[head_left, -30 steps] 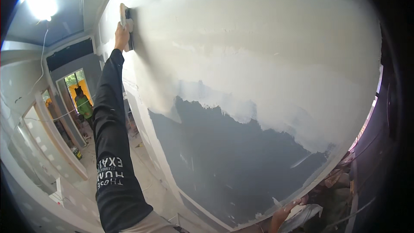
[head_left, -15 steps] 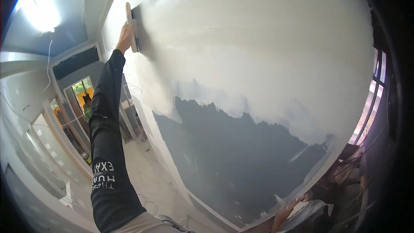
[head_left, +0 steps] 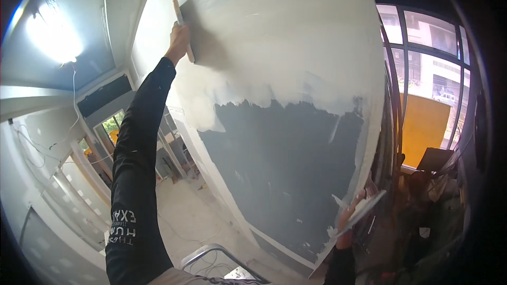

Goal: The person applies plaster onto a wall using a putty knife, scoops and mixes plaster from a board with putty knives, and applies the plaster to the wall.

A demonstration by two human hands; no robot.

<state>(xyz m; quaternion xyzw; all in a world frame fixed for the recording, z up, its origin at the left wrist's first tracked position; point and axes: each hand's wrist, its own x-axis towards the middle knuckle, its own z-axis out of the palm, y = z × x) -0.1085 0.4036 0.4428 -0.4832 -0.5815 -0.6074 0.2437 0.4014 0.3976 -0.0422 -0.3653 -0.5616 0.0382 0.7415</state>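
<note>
While most of the view is filled by a wall (head_left: 274, 37) whose upper part is coated off-white, its lower part is occupied by a dark grey patch (head_left: 285, 174) with a ragged upper edge. To the right, daylight is let in by a gridded window (head_left: 430, 66), its lower part partly covered by a yellow panel (head_left: 422, 126). Brightness is given at upper left by a ceiling light (head_left: 55, 37). A trowel (head_left: 177, 11) is held at the wall's upper left, above the patch, its shadow cast rightward; whether its whole edge is touched to the surface cannot be told. A pale plate (head_left: 364, 214) is tilted near the patch's lower right. The trowel's handle is wrapped by the bent fingers of the left hand (head_left: 179, 38). The plate is supported by the right hand (head_left: 346, 215), but how tightly its fingers are closed cannot be told.
</note>
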